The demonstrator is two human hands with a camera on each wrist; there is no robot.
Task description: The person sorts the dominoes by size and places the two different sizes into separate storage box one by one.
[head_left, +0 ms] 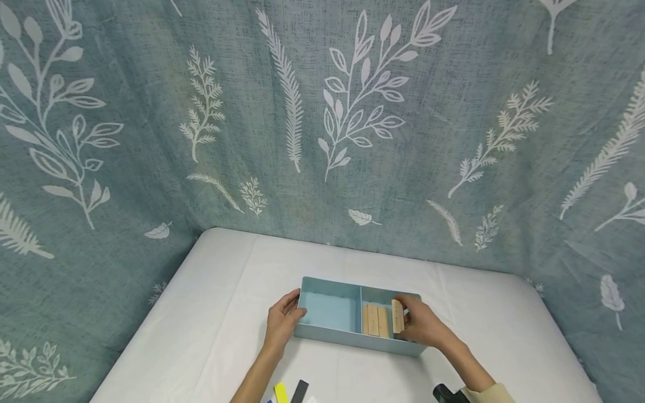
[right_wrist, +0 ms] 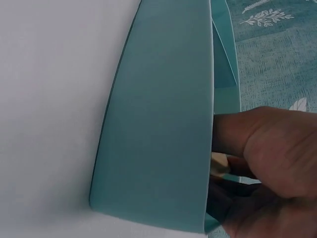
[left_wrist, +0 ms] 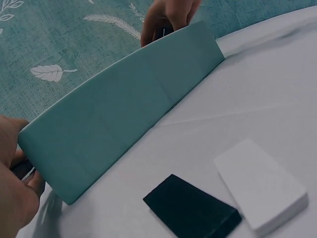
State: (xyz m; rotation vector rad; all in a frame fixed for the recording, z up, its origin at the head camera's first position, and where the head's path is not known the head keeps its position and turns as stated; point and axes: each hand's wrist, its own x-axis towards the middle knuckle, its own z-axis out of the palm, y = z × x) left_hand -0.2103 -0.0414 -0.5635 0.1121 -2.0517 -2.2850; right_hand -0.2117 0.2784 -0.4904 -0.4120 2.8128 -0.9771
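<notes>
A light blue box (head_left: pixel 330 334) with two compartments lies on the white cloth. My left hand (head_left: pixel 284 323) holds its left end, thumb over the rim and fingers along the outer side. In the right compartment, my right hand (head_left: pixel 422 321) pinches a pale wooden block (head_left: pixel 397 316) upright, with small dark markings on its face. Several more wooden blocks (head_left: pixel 373 320) stand side by side against the divider (head_left: pixel 360 308). The right wrist view shows the right hand (right_wrist: pixel 270 158) reaching over the box wall (right_wrist: pixel 158 114), which hides most of the block.
Near the front edge lie a yellow block (head_left: pixel 280 393) and a dark block (head_left: pixel 299 390). A white block (left_wrist: pixel 262 186) is beside the dark one in the left wrist view. A leaf-patterned teal curtain (head_left: pixel 302 212) hangs behind the white-covered surface (head_left: pixel 227 313).
</notes>
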